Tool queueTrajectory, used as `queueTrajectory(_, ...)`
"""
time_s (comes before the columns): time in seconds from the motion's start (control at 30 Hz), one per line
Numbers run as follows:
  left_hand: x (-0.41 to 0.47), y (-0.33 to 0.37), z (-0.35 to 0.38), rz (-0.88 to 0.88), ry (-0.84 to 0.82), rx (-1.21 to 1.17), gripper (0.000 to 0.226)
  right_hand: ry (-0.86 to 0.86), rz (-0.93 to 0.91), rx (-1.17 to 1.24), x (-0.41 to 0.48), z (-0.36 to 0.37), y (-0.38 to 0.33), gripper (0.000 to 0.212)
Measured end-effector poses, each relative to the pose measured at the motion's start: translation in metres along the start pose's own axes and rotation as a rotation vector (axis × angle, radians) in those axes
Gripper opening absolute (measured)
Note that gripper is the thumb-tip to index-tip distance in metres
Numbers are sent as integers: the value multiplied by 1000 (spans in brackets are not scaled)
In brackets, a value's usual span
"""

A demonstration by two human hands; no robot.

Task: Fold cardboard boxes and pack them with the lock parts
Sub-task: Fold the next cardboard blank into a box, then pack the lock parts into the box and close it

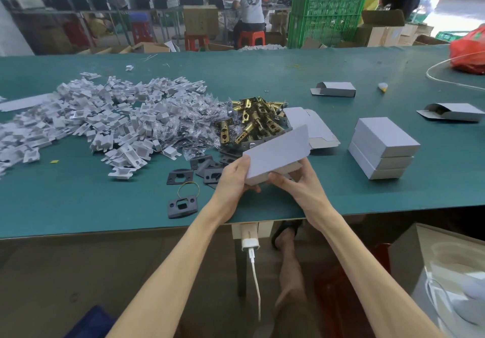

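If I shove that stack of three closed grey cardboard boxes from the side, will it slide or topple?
Probably slides rather than tips: the stack of three closed grey cardboard boxes is low and wide. Its layers look slightly offset, so the top box may shear off first. Weight unclear; contents hidden.

Box (278,153): grey-white, tilted, flap raised, gripped by left hand (233,180) and right hand (296,182).
Closed boxes (384,148): stack of three, right.
Flat blanks (312,125): just behind box.
Brass latches (257,119): heap, centre.
Dark plates (181,177): scattered near front edge.
White inserts (105,117), bagged screws (194,125): piled left.
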State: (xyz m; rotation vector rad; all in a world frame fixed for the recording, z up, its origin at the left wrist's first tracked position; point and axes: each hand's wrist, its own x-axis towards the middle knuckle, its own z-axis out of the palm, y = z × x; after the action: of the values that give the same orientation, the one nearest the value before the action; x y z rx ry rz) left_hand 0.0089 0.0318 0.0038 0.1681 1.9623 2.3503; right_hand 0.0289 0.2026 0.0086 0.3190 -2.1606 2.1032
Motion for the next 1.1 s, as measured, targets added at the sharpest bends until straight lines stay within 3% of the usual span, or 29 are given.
queueTrajectory(0.17,-2,2,0,51,-89,20,38,51,13,119,0,-1,-1,75)
queueTrajectory(0.3,-4,4,-1,36,-154,135,85,109,60,264,1,-5,-1,92)
queueTrajectory(0.37,-4,4,-1,59,-199,244,85,115,59,165,0,-5,-1,100)
queueTrajectory(0.47,-4,1,3,105,-236,355,68,87,18,-6,-1,-2,1,82)
queueTrajectory(0.63,-7,-2,3,101,-213,185,35,33,-47,-87,-1,3,0,36)
queueTrajectory(0.87,-2,-5,-4,-5,15,-41,48,109,25,-7,1,1,1,30)
queueTrajectory(1.1,-3,3,0,-27,78,-183,42,126,33,-235,25,7,-3,21)
